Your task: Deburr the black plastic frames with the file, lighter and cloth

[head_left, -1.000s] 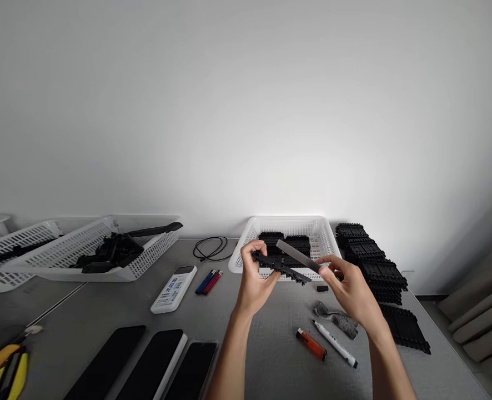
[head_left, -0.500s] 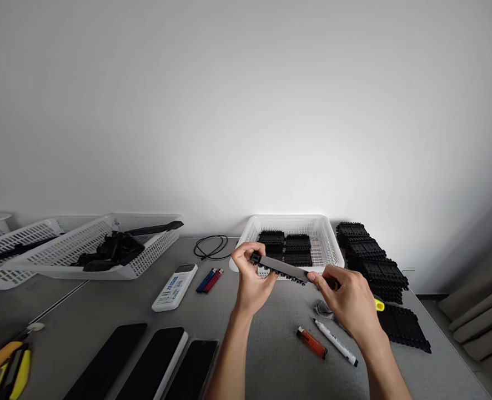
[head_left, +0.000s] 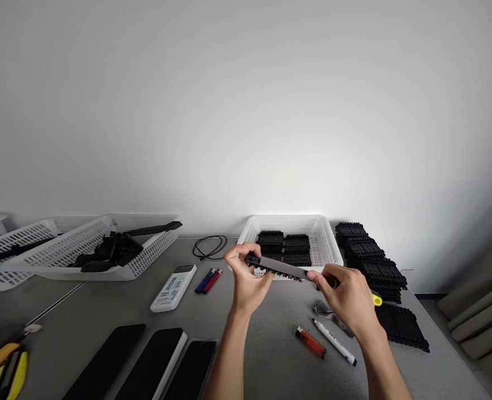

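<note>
Wall [head_left: 246, 100]: plain, pale grey, 9 through 12 to 3 o'clock
Light: brightest low on wall near centre, dimmer toward 10
Table [head_left: 271, 344]: grey, 6 o'clock; seam [head_left: 58, 301] at 8
Curtain [head_left: 479, 316]: grey-brown folds, 4 o'clock
Floor [head_left: 477, 369]: grey strip, 4 o'clock

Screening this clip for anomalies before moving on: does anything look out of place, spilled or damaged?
Nothing looks spilled or damaged. Slightly askew: a long black piece juts over the rim of its white basket.
</note>
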A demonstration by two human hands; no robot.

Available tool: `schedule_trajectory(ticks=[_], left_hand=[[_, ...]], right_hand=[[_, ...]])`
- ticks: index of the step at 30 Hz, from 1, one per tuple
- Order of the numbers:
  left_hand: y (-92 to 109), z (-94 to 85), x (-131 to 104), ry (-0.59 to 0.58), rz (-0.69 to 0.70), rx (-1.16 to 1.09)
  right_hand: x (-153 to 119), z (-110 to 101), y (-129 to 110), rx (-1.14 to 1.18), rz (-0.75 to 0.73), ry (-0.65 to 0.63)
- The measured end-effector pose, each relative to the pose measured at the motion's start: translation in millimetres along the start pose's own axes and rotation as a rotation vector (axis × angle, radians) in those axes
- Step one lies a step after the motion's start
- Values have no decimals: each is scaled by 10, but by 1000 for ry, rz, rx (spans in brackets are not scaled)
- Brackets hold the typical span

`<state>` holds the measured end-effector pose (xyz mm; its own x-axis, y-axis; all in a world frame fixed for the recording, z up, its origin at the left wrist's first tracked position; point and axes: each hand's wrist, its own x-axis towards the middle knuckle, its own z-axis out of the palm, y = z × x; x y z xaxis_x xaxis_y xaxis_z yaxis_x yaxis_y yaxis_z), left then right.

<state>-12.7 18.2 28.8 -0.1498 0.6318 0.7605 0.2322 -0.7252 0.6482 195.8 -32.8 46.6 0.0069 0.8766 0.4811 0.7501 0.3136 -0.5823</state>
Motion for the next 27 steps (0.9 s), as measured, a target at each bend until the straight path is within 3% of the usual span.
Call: schedule_trajectory(ticks=[5, 8, 15, 19, 24, 27], left_hand=[[-40, -63, 39, 19, 14, -28], [-80, -78, 54, 47, 14, -13], [-51, -9, 0, 9, -2, 15], [-57, -54, 15, 18, -23, -19], [-66, -81, 38, 45, -40, -25], [-38, -61, 35, 19, 23, -13]], right_hand=[[32, -72, 130, -16, -16, -62], [54, -127, 206, -21, 18, -29], [64, 19, 28, 31, -13, -58], [66, -21, 72, 10, -27, -93], [89, -151, 235, 25, 114, -27], [132, -98, 254, 226, 218, -100]])
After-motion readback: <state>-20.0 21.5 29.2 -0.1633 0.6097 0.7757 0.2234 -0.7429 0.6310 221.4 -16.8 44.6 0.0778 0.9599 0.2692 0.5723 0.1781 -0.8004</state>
